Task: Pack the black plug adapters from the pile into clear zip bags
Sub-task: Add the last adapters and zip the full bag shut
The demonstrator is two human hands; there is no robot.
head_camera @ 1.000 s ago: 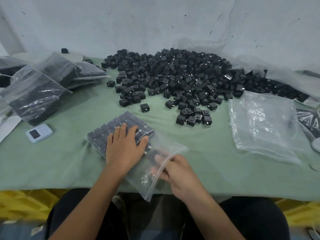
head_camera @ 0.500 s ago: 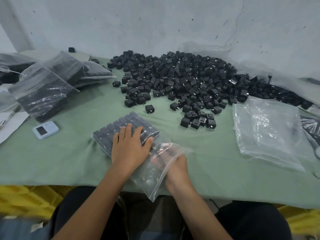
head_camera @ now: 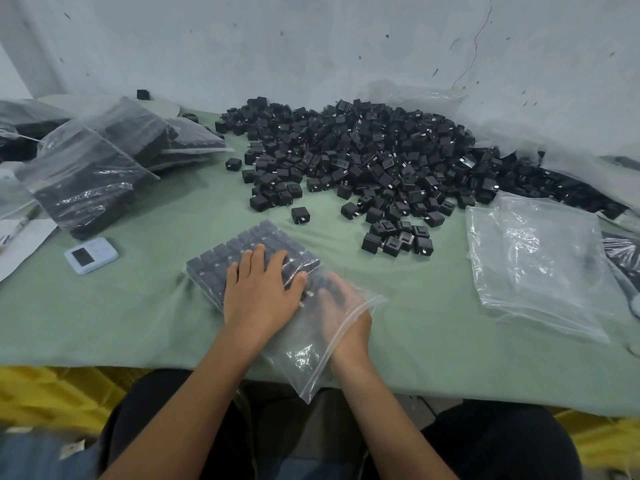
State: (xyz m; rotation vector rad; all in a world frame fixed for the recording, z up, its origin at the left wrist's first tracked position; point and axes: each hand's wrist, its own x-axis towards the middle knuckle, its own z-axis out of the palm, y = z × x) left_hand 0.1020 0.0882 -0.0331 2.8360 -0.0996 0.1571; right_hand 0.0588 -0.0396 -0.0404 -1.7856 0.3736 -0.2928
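The clear thin plastic zip bag lies in the middle of the frame, with small black square plug adapters in rows inside. The flat left hand presses on top. The right hand is inside the bag; I cannot tell if it holds anything. The loose black pile sits upper middle. The bag looks slippery and probably heavy, so lift from under. No writing can be read.
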